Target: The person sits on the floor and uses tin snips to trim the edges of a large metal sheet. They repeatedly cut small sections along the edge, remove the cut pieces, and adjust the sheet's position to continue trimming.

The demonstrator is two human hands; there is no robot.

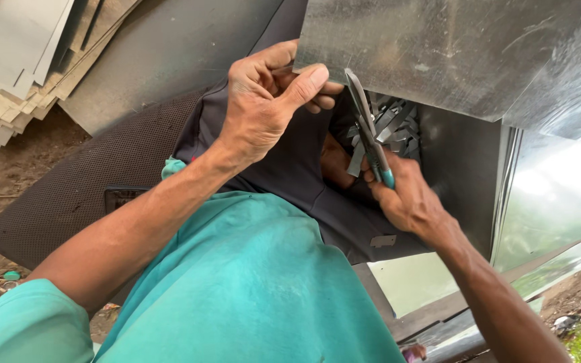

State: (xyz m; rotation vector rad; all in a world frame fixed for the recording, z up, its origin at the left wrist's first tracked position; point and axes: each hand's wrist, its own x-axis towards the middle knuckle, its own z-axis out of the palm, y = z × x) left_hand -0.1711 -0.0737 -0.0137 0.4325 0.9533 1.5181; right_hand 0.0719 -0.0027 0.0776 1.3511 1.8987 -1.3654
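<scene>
Left hand (263,101) pinches the metal sheet (438,47) steady; right hand (405,198), at four o'clock, grips snips (368,131) against its edge.

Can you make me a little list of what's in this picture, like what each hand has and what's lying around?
Left hand: pinches the edge of the shiny metal sheet
Right hand: holds the tin snips, blades pointing up at the sheet's edge
Snips handle: teal tip
Below the sheet: cut metal strips in a heap
Lap: dark trousers, teal shirt
Top left: stacked flat sheets on dirt ground
</scene>
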